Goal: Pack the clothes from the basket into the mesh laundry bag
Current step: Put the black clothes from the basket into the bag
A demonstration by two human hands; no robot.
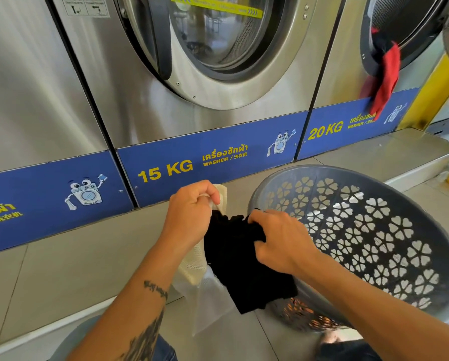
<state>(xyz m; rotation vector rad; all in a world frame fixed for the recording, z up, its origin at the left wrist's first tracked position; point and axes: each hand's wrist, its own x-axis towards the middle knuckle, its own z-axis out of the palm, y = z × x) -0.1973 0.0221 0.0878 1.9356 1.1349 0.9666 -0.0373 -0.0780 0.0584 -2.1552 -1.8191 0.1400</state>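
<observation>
My left hand (189, 217) pinches the top edge of a cream-white mesh laundry bag (194, 267), which hangs down toward the floor tiles. My right hand (280, 241) grips a black garment (239, 259) at the bag's mouth; the cloth drapes down in front of the bag and over the basket's rim. The grey plastic laundry basket (390, 230), with flower-shaped cut-outs, lies tipped toward me on the right. Something orange shows through its lower wall (304, 313); its contents are otherwise hidden.
Steel washers stand close ahead, marked 15 KG (166, 170) and 20 KG (325, 130). Red cloth (385, 82) hangs from the open door of the right washer. A raised steel step (400, 149) runs along the machines. A yellow post (434, 92) stands far right. My knees show at the bottom edge.
</observation>
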